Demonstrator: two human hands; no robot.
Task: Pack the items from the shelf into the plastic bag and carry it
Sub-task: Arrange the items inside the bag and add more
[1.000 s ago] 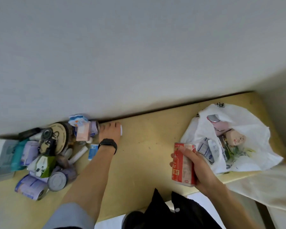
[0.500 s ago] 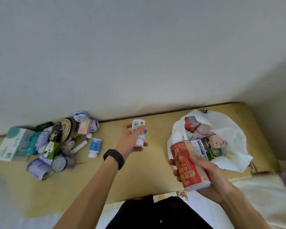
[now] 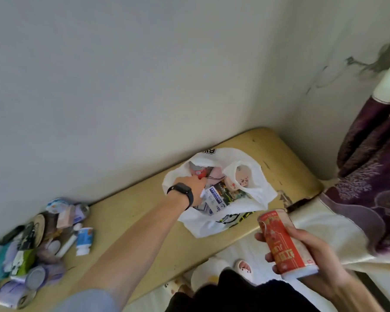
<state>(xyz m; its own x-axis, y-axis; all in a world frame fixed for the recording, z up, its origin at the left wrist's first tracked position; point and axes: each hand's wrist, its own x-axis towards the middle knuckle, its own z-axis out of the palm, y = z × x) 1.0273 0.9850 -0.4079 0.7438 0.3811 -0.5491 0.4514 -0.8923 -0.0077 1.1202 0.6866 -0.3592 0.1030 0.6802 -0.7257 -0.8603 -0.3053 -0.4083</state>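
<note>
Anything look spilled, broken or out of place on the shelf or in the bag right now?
Nothing spilled or broken shows. The pile of items at the shelf's left end is a jumble, with cans lying on their sides. The plastic bag sags open, flat on the shelf. The shelf's right edge looks chipped and worn.

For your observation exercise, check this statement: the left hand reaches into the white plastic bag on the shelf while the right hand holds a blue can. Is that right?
Not quite. The can in the right hand is red, not blue, as the head view shows. The rest holds: the left hand reaches into the white plastic bag on the shelf.
</note>
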